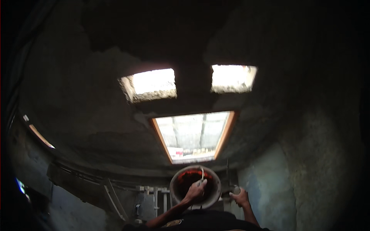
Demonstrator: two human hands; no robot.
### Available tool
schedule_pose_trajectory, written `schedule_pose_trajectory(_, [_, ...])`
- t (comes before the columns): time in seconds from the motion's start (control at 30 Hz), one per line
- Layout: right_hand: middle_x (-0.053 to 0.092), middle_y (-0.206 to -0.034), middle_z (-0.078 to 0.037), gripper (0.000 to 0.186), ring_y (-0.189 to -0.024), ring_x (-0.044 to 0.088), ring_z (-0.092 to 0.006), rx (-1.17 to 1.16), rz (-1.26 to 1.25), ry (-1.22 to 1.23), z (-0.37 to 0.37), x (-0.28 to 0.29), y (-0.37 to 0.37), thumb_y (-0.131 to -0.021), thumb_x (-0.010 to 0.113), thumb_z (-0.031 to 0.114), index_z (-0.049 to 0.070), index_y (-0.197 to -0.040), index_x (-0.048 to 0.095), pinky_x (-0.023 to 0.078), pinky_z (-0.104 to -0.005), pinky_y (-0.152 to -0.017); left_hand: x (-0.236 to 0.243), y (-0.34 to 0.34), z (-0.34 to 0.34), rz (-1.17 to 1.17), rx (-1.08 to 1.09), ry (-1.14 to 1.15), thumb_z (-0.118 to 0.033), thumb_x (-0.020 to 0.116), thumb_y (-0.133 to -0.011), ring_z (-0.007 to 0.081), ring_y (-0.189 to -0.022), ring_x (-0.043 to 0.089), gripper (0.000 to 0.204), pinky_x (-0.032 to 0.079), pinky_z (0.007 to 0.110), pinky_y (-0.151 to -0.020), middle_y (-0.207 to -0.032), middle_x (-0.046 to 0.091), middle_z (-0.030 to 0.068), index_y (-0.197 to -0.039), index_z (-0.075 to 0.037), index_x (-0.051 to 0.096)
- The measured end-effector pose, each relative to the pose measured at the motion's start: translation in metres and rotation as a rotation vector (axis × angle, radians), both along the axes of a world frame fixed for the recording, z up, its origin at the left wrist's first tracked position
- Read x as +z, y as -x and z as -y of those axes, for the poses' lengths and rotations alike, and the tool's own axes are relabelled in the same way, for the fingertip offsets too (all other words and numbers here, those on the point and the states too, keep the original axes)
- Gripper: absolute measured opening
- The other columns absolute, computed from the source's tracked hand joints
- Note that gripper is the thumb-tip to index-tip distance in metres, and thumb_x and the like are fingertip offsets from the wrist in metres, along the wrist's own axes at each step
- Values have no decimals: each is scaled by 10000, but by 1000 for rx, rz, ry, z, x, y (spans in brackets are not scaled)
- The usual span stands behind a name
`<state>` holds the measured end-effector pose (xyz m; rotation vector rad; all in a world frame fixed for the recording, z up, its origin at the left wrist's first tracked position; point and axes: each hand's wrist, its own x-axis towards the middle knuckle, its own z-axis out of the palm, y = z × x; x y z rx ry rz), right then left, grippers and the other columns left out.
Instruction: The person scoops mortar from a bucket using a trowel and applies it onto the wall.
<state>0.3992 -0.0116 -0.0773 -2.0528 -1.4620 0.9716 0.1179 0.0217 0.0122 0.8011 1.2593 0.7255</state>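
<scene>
My left hand [195, 191] is closed on a pale, upright, handle-like piece [202, 173] over a large round bucket [179, 200]. The bucket has a pale rim and a dark, reddish-orange inside. To the right of it my right hand [240, 198] is closed round a small greyish object [236, 189] whose kind I cannot make out in the dim light. My dark-clothed body shows at the lower edge.
Ahead is a dark, patchy plastered wall [100, 119] with two rough openings [152, 81] above a wood-framed window [192, 134]. Below left are wooden boards and rungs [113, 198], perhaps scaffolding. A pale rough wall [269, 184] rises at the right.
</scene>
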Motion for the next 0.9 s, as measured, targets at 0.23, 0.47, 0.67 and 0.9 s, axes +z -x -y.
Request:
schedule_pose_trajectory(0.23, [602, -1028, -220, 535, -962, 610, -337, 111, -135, 346, 43, 65, -13, -712, 708, 267, 25, -1117, 456, 472, -420, -805, 26, -49, -12, 189, -31, 64, -332, 464, -952, 48, -457, 340, 244, 266, 228, -411, -596, 334, -65, -791, -150, 447])
schedule_pose_trajectory(0.47, [607, -1040, -243, 566, -946, 603, -380, 182, 120, 334, 45, 16, -4, -721, 703, 305, 13, -1174, 526, 481, -438, -803, -15, -61, -14, 173, -190, 88, -323, 483, -951, 39, -428, 325, 235, 251, 226, -387, -560, 337, -73, -817, -130, 467])
schedule_pose_trajectory(0.67, [591, -1069, -245, 509, -1030, 568, -371, 38, 292, 535, 41, -6, -13, -766, 681, 324, -11, -1118, 529, 478, -444, -846, -88, -16, -20, -313, -202, 17, -346, 570, -892, 112, -511, 465, 310, 383, 292, -470, -593, 490, 11, -831, -51, 499])
schedule_pose_trajectory(0.9, [622, -974, -242, 475, -960, 599, -383, 177, 374, 554, 36, 1, -12, -755, 691, 316, -28, -1053, 552, 490, -445, -814, -180, 19, -20, -817, -336, -63, -387, 581, -857, 215, -593, 623, 402, 470, 362, -532, -715, 627, 134, -946, 5, 601])
